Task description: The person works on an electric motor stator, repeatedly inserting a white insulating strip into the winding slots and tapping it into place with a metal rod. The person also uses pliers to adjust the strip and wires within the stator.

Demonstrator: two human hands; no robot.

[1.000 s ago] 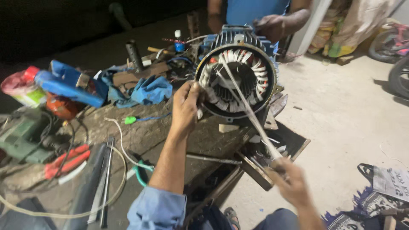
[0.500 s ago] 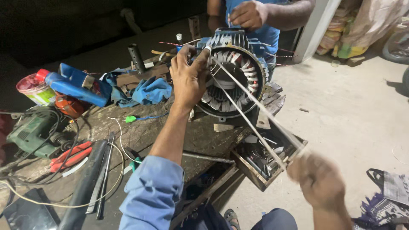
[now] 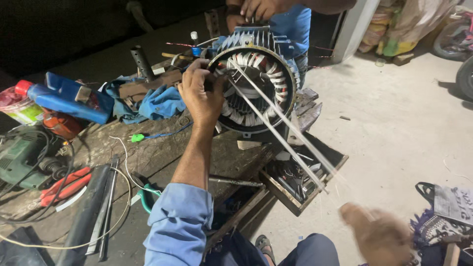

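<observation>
Tension matters: our left hand point(image 3: 202, 96) pins the stator point(image 3: 253, 88) rim, fingers pressed; our blurred right hand point(image 3: 382, 236) grips the white cords point(image 3: 281, 135), best drawn straight.

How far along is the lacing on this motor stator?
Done: white-wrapped coils sit all round the stator. In hand: the left hand presses the coil ring at its left edge, and the blurred right hand pulls two taut white strands out from it. Left: those strands hang loose, untied.
</observation>
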